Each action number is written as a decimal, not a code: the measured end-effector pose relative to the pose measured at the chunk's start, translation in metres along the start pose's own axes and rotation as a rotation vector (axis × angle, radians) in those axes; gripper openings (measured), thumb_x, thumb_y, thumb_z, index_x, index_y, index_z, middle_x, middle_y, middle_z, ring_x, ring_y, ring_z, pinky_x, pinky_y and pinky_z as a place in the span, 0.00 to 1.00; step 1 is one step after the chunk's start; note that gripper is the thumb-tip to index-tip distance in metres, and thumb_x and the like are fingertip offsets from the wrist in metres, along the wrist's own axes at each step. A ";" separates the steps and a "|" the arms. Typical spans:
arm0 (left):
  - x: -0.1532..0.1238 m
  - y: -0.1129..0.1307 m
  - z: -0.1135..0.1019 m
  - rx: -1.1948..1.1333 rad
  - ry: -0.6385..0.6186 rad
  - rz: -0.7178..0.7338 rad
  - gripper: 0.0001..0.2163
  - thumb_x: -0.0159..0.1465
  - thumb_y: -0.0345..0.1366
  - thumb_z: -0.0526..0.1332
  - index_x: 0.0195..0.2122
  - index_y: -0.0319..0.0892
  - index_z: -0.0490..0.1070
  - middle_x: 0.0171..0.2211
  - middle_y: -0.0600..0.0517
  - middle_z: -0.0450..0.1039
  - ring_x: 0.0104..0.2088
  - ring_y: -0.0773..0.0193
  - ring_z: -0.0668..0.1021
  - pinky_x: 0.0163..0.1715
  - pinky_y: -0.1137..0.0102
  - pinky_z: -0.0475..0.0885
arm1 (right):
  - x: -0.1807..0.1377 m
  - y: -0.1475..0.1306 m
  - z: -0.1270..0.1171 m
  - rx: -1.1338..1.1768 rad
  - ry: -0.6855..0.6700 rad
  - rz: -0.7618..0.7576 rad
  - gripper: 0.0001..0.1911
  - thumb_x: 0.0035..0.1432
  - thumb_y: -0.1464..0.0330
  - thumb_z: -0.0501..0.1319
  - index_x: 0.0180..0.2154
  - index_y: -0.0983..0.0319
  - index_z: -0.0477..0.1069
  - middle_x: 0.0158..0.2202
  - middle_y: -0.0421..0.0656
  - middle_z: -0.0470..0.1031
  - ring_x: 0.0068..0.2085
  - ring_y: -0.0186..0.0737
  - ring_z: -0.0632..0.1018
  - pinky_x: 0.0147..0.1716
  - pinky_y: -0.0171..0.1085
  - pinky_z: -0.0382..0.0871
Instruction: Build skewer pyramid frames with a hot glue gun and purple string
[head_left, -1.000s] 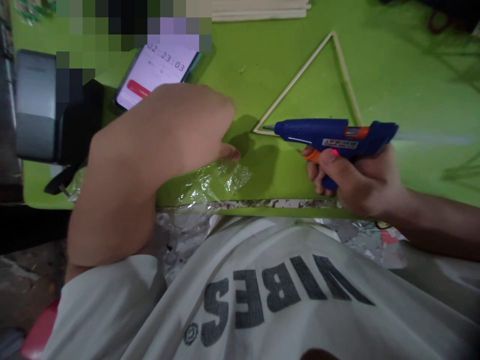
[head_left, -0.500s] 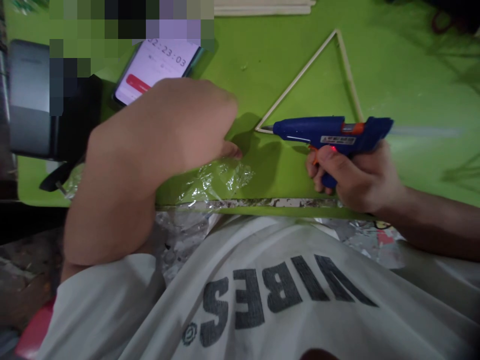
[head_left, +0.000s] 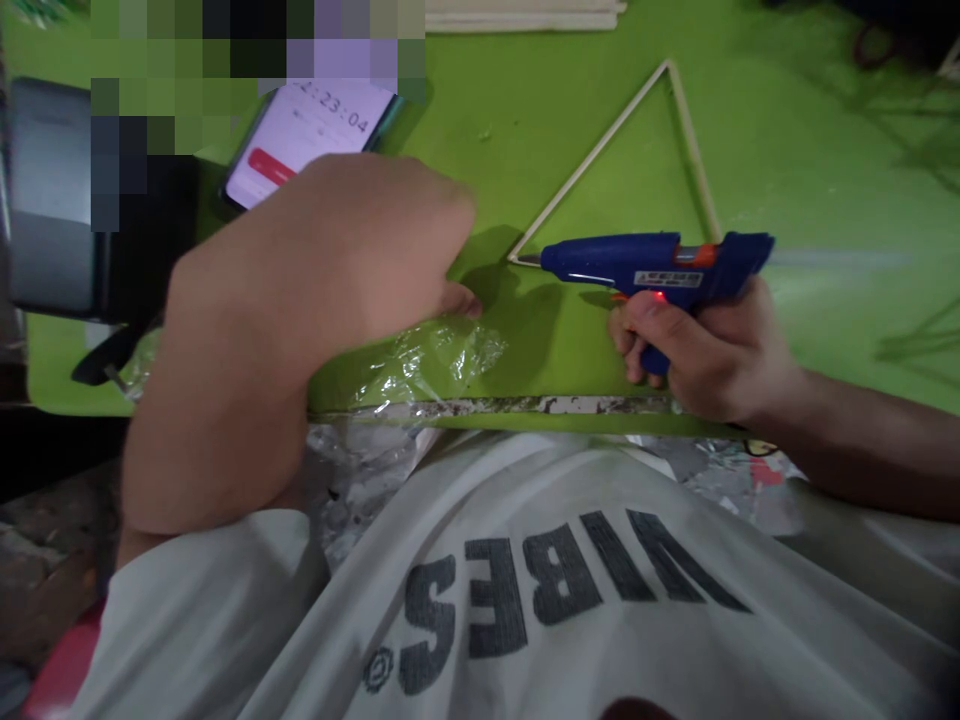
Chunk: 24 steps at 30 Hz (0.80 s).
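My right hand (head_left: 697, 340) is wrapped round a blue glue gun (head_left: 622, 258) with a red light glowing on it. A clear glue stick (head_left: 832, 258) juts from its back end. The metal nozzle is at the left corner of a triangle of thin wooden sticks (head_left: 592, 158) lying flat; the gun hides part of the triangle's near side. To the left, my left hand (head_left: 390, 240) is bent over the table, its back towards me. Most of its fingers are hidden, so what they hold, if anything, does not show. Crinkled clear plastic (head_left: 442, 360) lies just below it.
A phone (head_left: 262, 165) with a running timer lies behind my left wrist. At the far left is a dark grey case (head_left: 52, 200). Pale wooden sticks (head_left: 525, 18) lie at the back of the green table (head_left: 825, 150), whose worn near edge runs close to my shirt.
The whole view has shifted slightly to the left. The timer has moved from 03 to 04. Both hands, the glue gun and the triangle keep nearly the same places.
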<state>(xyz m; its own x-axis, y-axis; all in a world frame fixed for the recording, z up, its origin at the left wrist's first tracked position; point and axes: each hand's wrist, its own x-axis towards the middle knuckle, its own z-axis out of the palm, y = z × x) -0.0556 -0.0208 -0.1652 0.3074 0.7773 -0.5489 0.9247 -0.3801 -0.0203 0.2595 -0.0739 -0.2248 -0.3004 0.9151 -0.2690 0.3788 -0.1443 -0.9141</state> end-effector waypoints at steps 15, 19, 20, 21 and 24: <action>0.001 -0.007 0.005 -0.106 0.036 0.040 0.37 0.68 0.65 0.69 0.71 0.48 0.71 0.47 0.45 0.76 0.53 0.37 0.84 0.62 0.42 0.78 | 0.003 0.001 0.000 0.014 -0.021 -0.006 0.30 0.71 0.40 0.72 0.31 0.58 0.80 0.25 0.41 0.78 0.18 0.34 0.77 0.12 0.34 0.66; 0.000 -0.006 0.005 -0.047 0.103 0.077 0.32 0.70 0.61 0.72 0.66 0.50 0.71 0.39 0.48 0.73 0.44 0.38 0.87 0.51 0.42 0.85 | 0.003 0.003 0.000 0.024 -0.017 -0.005 0.30 0.71 0.40 0.72 0.30 0.59 0.79 0.25 0.41 0.79 0.18 0.34 0.77 0.12 0.33 0.66; 0.000 -0.006 0.005 -0.038 0.117 0.087 0.30 0.70 0.60 0.73 0.66 0.51 0.70 0.38 0.49 0.72 0.42 0.37 0.87 0.48 0.40 0.86 | 0.003 0.003 0.000 0.026 -0.018 -0.011 0.30 0.71 0.41 0.72 0.30 0.59 0.79 0.25 0.41 0.79 0.18 0.33 0.77 0.12 0.33 0.67; 0.000 -0.005 0.005 -0.030 0.129 0.096 0.29 0.70 0.60 0.73 0.65 0.51 0.70 0.37 0.50 0.71 0.41 0.36 0.87 0.46 0.39 0.87 | 0.003 0.003 0.000 0.027 -0.019 -0.017 0.29 0.72 0.42 0.72 0.30 0.59 0.79 0.25 0.40 0.79 0.18 0.33 0.77 0.12 0.33 0.67; 0.000 -0.005 0.004 -0.012 0.141 0.105 0.29 0.70 0.58 0.74 0.63 0.50 0.71 0.35 0.51 0.69 0.40 0.33 0.87 0.42 0.37 0.87 | 0.003 0.004 0.000 0.022 -0.019 -0.015 0.28 0.72 0.43 0.72 0.31 0.58 0.80 0.25 0.40 0.79 0.18 0.33 0.77 0.12 0.33 0.67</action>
<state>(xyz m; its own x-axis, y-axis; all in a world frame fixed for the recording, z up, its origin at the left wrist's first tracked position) -0.0605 -0.0208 -0.1685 0.4299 0.7967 -0.4248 0.8883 -0.4575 0.0408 0.2603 -0.0712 -0.2290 -0.3227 0.9098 -0.2609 0.3549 -0.1392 -0.9245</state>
